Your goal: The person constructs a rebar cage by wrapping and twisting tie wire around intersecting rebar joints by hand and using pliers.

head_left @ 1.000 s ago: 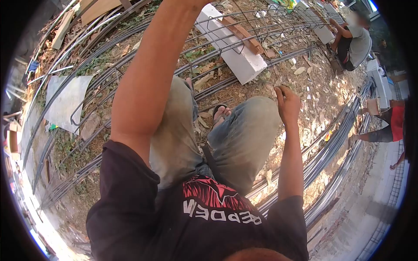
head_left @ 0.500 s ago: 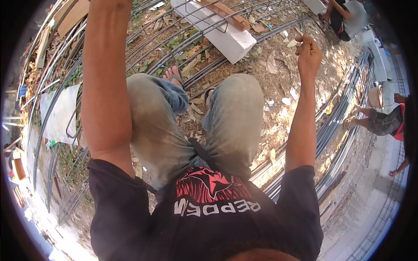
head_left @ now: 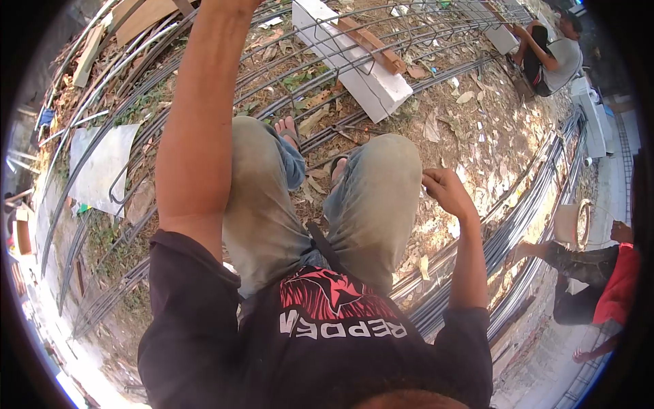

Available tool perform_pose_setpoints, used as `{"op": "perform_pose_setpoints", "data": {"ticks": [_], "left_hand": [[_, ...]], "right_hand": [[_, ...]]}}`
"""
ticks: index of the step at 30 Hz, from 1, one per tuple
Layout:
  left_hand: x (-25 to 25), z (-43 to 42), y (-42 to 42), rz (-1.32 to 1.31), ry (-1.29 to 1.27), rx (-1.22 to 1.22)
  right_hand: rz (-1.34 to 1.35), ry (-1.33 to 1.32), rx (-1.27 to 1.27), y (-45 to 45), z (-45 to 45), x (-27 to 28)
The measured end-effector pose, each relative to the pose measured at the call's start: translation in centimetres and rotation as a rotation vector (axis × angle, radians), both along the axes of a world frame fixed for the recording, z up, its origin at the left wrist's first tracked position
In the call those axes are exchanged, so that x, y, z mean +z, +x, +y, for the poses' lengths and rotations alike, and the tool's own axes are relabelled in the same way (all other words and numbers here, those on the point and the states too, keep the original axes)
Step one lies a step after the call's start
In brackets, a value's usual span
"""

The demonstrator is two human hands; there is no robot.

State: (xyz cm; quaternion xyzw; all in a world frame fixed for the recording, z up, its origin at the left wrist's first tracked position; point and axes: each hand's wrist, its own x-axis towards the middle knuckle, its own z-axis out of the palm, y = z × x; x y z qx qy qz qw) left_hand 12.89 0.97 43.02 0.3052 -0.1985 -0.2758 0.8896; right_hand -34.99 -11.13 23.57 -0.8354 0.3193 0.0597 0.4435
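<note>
At the top edge of the head view only the wrist end of my left hand [head_left: 240,4] shows; its fingers lie beyond the frame. Near it runs a rebar cage [head_left: 300,58] of long bars with bent wire-like ties. The cage passes over a white block [head_left: 381,99], with a brown wooden piece [head_left: 371,44] lying on top. My right hand [head_left: 448,192] is beside my right knee, fingers curled and pressed together. Whether anything small is in them I cannot make out. My knees are bent and my sandalled feet are among the bars.
Bundles of steel bars [head_left: 504,252] lie along the right. A flat grey sheet [head_left: 102,167] lies left. One person [head_left: 555,58] sits at the upper right; another, in a red top [head_left: 618,283], is at the right edge near a bucket [head_left: 571,223]. Dry leaves cover the ground.
My right hand has come back from above the ground to beside my right knee. My left arm has shifted rightward in view. The person in red has moved lower and further into view.
</note>
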Motion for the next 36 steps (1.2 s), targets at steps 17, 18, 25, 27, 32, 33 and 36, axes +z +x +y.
{"op": "perform_pose_setpoints", "data": {"ticks": [17, 18, 25, 27, 32, 33, 36], "left_hand": [[-1.1, -4.8, -7.6, -0.096, 0.194, 0.341], [-0.8, -4.2, -7.4, -0.082, 0.253, 0.312], [-1.3, -4.6, -6.8, -0.410, 0.391, 0.216], [-0.2, -3.3, -7.4, -0.265, 0.432, 0.192], [-2.0, -4.7, -5.7, -0.026, 0.479, 0.094], [-1.4, -4.2, -7.0, 0.015, 0.581, 0.068], [-3.2, -5.9, -10.0, 0.109, 0.602, -0.234]], "right_hand": [[-0.147, 0.768, -0.529, -13.2, 7.2, -4.1], [-0.194, 0.834, -0.544, -13.9, 7.6, -4.4], [-0.318, 0.472, -0.654, -13.0, 13.9, -8.0], [-0.281, 0.145, -0.690, -11.0, 16.4, -7.3], [-0.277, -0.603, -0.758, -12.4, 12.5, -5.9], [-0.299, -0.718, -0.751, -10.9, 11.3, -3.1], [-0.366, -0.859, -0.748, -4.0, 8.1, 6.4]]}}
